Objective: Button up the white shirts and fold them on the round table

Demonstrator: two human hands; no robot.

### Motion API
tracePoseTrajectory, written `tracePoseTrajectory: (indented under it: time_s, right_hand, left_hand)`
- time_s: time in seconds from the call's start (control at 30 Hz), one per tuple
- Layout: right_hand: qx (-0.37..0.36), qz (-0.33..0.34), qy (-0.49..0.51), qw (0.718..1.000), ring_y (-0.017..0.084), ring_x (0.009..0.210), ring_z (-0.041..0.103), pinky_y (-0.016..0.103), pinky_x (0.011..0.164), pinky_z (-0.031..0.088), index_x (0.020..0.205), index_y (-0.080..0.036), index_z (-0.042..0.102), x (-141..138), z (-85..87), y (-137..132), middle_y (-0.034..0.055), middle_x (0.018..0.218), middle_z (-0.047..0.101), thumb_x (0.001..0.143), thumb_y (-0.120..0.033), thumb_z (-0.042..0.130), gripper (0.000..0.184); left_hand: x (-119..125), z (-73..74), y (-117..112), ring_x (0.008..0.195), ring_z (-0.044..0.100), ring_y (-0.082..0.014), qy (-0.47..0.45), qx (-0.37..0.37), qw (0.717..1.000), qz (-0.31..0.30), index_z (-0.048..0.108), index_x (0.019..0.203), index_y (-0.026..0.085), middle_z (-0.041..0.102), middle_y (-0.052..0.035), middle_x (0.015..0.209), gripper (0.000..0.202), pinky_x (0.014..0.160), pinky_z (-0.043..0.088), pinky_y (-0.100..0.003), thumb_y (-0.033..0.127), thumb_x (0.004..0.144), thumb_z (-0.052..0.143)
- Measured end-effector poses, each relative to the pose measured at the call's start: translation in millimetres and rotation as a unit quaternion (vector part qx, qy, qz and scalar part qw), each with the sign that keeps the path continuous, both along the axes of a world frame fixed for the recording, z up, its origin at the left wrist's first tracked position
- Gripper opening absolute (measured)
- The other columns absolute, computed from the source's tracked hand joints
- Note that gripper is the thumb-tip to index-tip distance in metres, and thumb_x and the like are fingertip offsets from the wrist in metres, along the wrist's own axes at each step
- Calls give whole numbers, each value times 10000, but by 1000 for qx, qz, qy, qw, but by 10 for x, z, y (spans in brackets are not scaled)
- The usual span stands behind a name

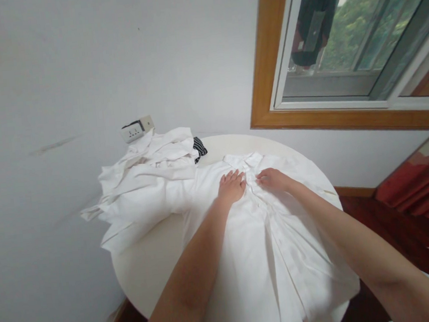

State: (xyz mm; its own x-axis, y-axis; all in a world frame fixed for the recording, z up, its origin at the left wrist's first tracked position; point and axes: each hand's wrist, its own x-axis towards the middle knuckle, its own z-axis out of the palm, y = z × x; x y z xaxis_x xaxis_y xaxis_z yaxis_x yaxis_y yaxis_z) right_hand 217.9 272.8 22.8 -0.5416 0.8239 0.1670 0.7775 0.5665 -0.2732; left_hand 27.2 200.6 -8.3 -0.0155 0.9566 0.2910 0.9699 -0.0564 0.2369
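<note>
A white shirt [241, 259] lies spread front side up on a round white table [148, 264], its collar [250, 159] toward the wall. My left hand [232, 186] rests flat on the shirt just below the collar, fingers stretched out. Across the front placket, my right hand [273, 180] has its fingers closed in a pinch at the fabric near the collar. Creases run from between the hands down the shirt front. The lower hem hangs toward me, partly behind my forearms.
Crumpled white clothes [149, 161] are heaped at the table's left, against the wall, overlapping a sleeve. Beside them lies a black striped cloth [200, 148]. A wall socket [132, 132] sits above the heap. A wood-framed window [265, 51] is at the right, with a red curtain [419, 183] below.
</note>
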Motion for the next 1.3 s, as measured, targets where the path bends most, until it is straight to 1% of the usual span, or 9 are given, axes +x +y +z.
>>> tracePoseTrajectory:
  time_s: [0.17,0.27,0.37,0.43,0.63,0.83,0.97,1.1,1.3]
  right_hand:
    - [58,-3,-9,998,209,962,598,252,808,405,987,-183,719,-324,214,87,122,1005,682,856,-205,505,252]
    - [37,-10,-12,999,193,920,612,234,790,407,968,-160,719,-533,234,104,128,981,688,852,-261,533,242]
    - [21,-43,-46,998,212,950,621,245,788,428,991,-145,708,-675,233,123,137,1018,685,815,-402,583,336]
    - [10,-59,-82,995,221,970,626,248,787,442,1013,-132,698,-726,247,126,139,1032,685,787,-411,600,372]
    - [20,-84,-126,988,239,1007,629,265,813,473,1080,-101,670,-818,323,-7,163,1097,667,752,-308,628,390]
    - [27,-106,-146,983,239,1014,633,280,812,490,1074,-102,682,-996,372,-184,172,1073,674,830,-127,503,303]
    - [30,-116,-146,982,240,1001,637,289,805,495,1065,-97,688,-1034,379,-190,184,1057,676,853,-110,459,312]
    - [52,-113,-118,985,260,1049,607,293,815,482,1075,-99,682,-975,349,-112,192,1099,656,829,-229,530,317]
    - [28,-95,-16,995,185,871,645,214,704,435,937,-138,729,-830,155,35,121,959,710,789,-296,538,289]
  left_hand:
    - [-7,-9,6,1372,302,-242,2,1,1000,5,464,1340,299,386,-26,1472,439,1128,185,-474,379,927,337]
    - [-3,-12,12,1369,307,-244,12,-1,1000,7,458,1347,282,387,-29,1472,451,1126,196,-481,383,929,321]
    - [6,-9,5,1364,316,-239,31,0,999,12,457,1350,248,390,-35,1469,466,1125,210,-478,380,933,294]
    - [12,-6,-3,1363,316,-229,41,0,999,16,441,1361,224,388,-40,1470,480,1129,211,-464,379,936,279]
    - [14,3,-1,1369,307,-216,35,-11,999,25,375,1398,146,387,-81,1467,536,1138,204,-442,389,926,299]
    - [19,38,-2,1368,307,-227,5,-13,1000,22,378,1392,119,397,-100,1459,542,1136,188,-438,396,936,283]
    - [21,49,-13,1366,309,-228,1,-15,1000,18,384,1388,114,400,-102,1457,541,1135,186,-437,396,937,283]
    - [20,36,-12,1363,311,-226,15,-13,1000,22,388,1387,118,401,-102,1456,535,1134,191,-440,381,929,304]
    - [19,25,-12,1365,307,-214,34,-8,999,27,397,1384,145,397,-77,1462,521,1136,204,-440,380,933,286]
